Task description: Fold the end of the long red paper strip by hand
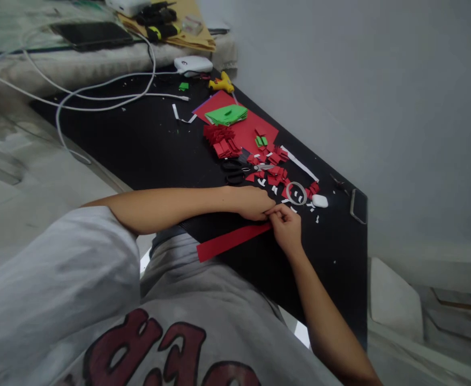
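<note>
A long red paper strip [233, 242] slants over the near edge of the black table, its right end between my two hands. My left hand [257, 203] is closed, and its fingertips meet those of my right hand at that end. My right hand [286, 228] pinches the strip between thumb and fingers. The exact fold or edge under the fingertips is hidden. Just beyond the hands lie black-handled scissors [237, 174], folded red paper pieces [277, 174] and a roll of tape [296, 193].
Stacked folded red pieces [222, 142] and green paper [226, 114] rest by a red sheet [255, 128]. A yellow glue gun [221, 83] lies farther back. White cables [98, 99] loop across the left. A white earbud case [320, 201] and a phone [358, 206] lie right.
</note>
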